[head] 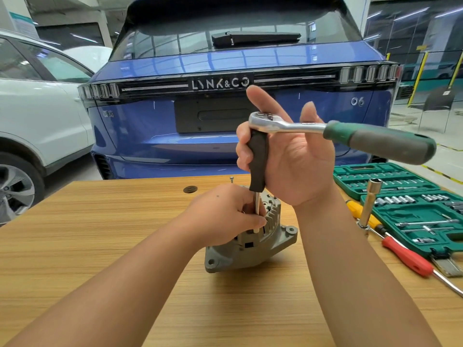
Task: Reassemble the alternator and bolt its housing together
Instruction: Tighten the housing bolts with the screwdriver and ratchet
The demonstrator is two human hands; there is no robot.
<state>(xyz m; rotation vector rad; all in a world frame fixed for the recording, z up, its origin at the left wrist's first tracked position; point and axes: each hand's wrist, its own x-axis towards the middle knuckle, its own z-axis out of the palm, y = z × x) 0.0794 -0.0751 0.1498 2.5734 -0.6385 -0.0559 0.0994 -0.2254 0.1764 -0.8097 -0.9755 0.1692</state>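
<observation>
Both hands grip: right (288, 156) clasps extension (257, 161), left (225, 216) pinches shaft by alternator (253, 241).

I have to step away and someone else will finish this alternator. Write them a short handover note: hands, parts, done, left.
Left hand: rests on the alternator, fingers pinching the lower extension shaft to steady it at the housing.
Right hand: grips the black extension sleeve under the ratchet; the green handle points right.
Alternator stands on the wooden table, housing halves together.
One loose bolt stands behind it.
Socket set and screwdrivers lie to the right.
Done: housing closed.
Left: tighten this bolt, fit the loose one. Whether others are tight cannot be seen.
</observation>
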